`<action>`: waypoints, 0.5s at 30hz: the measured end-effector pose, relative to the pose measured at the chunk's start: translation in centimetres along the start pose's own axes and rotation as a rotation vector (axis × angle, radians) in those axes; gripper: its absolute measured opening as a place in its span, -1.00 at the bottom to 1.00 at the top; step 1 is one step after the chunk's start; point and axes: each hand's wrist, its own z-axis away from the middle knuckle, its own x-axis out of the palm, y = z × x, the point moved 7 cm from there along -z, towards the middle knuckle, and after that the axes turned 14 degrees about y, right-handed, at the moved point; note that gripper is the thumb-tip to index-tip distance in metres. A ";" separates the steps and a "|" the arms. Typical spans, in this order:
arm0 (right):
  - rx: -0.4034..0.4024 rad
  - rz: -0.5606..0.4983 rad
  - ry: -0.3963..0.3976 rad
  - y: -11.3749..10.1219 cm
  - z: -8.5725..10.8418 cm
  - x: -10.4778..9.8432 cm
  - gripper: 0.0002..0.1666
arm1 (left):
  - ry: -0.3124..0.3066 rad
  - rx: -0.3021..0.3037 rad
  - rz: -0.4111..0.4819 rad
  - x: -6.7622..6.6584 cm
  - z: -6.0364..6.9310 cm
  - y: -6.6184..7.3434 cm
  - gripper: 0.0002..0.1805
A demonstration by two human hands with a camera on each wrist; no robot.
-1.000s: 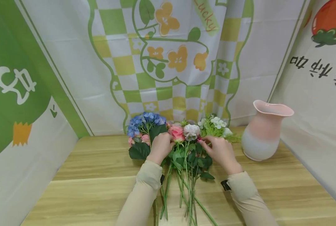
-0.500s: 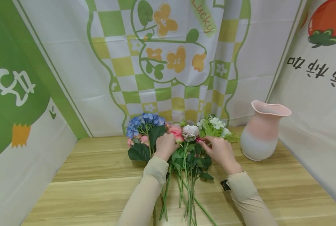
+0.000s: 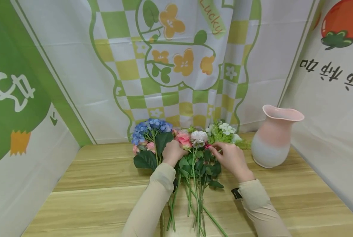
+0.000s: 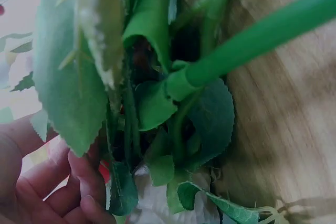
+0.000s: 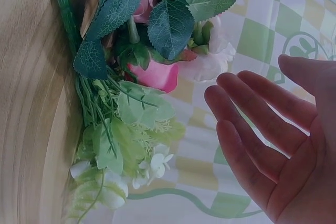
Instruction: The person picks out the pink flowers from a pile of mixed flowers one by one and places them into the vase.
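Note:
Artificial flowers lie in a spread row on the table, stems toward me. My left hand [image 3: 174, 152] is at a pink rose [image 3: 183, 139], just below its bloom. In the left wrist view its fingers [image 4: 86, 179] bend loosely beside green leaves [image 4: 68, 77], with nothing plainly held; leaves cover part of them. My right hand [image 3: 230, 158] reaches in from the right beside a white flower [image 3: 199, 138] and a magenta rosebud [image 3: 207, 146]. In the right wrist view its relaxed fingers stand spread, thumb apart, near the pink rosebud [image 5: 154, 75].
Blue hydrangea [image 3: 151, 129] lies left of the roses, and white blossoms with light green foliage [image 3: 223, 131] lie right. A pink-and-white vase [image 3: 275, 138] stands at the table's [image 3: 105, 210] right. A printed curtain [image 3: 182, 79] hangs behind.
My left hand has shifted slightly right and down, closer to the stem below the pink rose, then stayed there. My right hand has hardly moved.

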 end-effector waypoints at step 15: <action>0.020 -0.009 0.012 0.4 -0.2 -0.4 -0.71 | 0.077 -0.008 0.180 -2.9 0.6 0.8 -0.69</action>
